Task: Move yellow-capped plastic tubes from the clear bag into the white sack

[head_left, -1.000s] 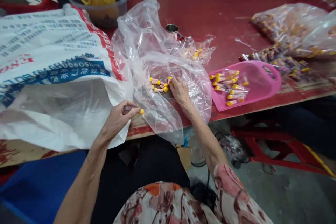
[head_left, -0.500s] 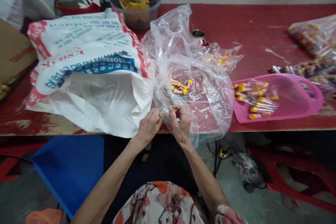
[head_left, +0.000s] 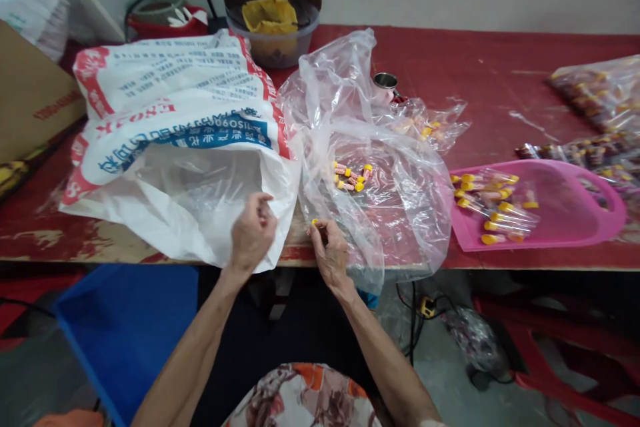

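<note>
Yellow-capped piece (head_left: 315,222) in right hand (head_left: 332,252) (left hand (head_left: 253,233) by white sack (head_left: 175,90))

The hands have come apart: left to the sack, right drawn back from the clear bag.
From where I stand, taking the wall as twelve, the left hand (head_left: 253,230) has parted from the right, which it nearly met half a second ago, and has swung off toward nine o'clock, to the sack's (head_left: 195,121) front between four and five; its fingers are curled where a second ago a yellow-capped tube showed. The right hand (head_left: 331,255), a second ago over the pieces (head_left: 349,178) in the clear bag (head_left: 413,213), has moved to their seven o'clock, by the table edge, a yellow-capped piece (head_left: 315,222) now pinched in its fingertips.
</note>
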Demonstrator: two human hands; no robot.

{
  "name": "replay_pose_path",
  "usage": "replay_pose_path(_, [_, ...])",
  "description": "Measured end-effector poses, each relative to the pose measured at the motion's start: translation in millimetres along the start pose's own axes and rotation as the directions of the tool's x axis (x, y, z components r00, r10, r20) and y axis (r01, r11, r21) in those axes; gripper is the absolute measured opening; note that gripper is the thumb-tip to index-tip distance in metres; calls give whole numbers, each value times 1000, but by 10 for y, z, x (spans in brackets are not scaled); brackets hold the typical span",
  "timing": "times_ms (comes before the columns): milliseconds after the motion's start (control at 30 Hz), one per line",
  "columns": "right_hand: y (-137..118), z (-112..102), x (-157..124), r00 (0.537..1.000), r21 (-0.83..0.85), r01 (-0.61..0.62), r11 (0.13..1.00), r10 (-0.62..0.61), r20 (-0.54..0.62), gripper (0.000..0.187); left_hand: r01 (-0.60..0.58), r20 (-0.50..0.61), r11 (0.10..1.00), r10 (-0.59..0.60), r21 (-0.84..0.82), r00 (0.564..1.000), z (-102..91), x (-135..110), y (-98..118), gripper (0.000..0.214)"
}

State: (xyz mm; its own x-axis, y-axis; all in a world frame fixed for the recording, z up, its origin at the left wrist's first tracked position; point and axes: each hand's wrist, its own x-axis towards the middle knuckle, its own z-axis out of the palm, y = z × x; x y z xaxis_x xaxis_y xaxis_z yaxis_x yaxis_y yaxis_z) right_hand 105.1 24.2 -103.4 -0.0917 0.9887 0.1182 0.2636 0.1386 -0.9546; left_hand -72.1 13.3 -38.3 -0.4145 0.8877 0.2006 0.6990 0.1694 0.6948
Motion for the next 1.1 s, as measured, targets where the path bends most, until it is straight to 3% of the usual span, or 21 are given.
replay_pose_path(67, [14,10,-3,1000,-10,15,1000,-15,-11,28,43,-161,999,-39,21,986,-87,431,-107,38])
replay_pose_path(100, [15,12,-4,999,-18,26,1000,-26,-19,27,72,-177,996,-63,43,982,-100,648,-159,38])
replay_pose_path(200, [-8,4,4,998,-42,51,998,-52,-22,26,115,-87,989,-107,92,990,-37,1154,-286,24])
replay_pose_path(300, [-64,-18,28,999,-34,48,998,-49,-9,23,143,-10,985,-142,94,990,11,1326,-356,10])
replay_pose_path(367, [-96,-22,51,998,-5,59,998,-59,-34,23,181,-79,983,-179,17,981,-45,1259,-367,11])
replay_pose_path(467, [-107,6,98,992,2,102,995,-102,-78,27,203,-186,960,-240,-195,953,-214,952,-314,17])
replay_pose_path(500, [-106,24,117,992,-9,111,994,-111,-65,28,219,-165,932,-274,-290,948,-264,813,-275,21])
replay_pose_path(600, [-158,85,168,996,24,62,998,-61,-63,27,326,41,783,-360,-530,932,-313,361,-108,37])
replay_pose_path(700, [-324,158,185,980,309,-73,948,126,-155,32,446,235,631,-393,-635,889,-206,-9,75,49])
replay_pose_path(800, [-493,238,166,943,603,-147,784,294,-154,37,528,362,536,-390,-658,847,-67,-211,194,58])
replay_pose_path(900, [-547,294,145,915,705,-182,685,380,-134,39,543,400,509,-369,-668,839,-2,-295,215,63])
replay_pose_path(1000, [-511,326,135,894,740,-181,648,421,-150,38,525,398,519,-344,-674,851,7,-344,191,62])
replay_pose_path(1100, [-464,345,120,905,730,-240,640,420,-71,36,488,371,560,-316,-670,873,11,-370,175,56])
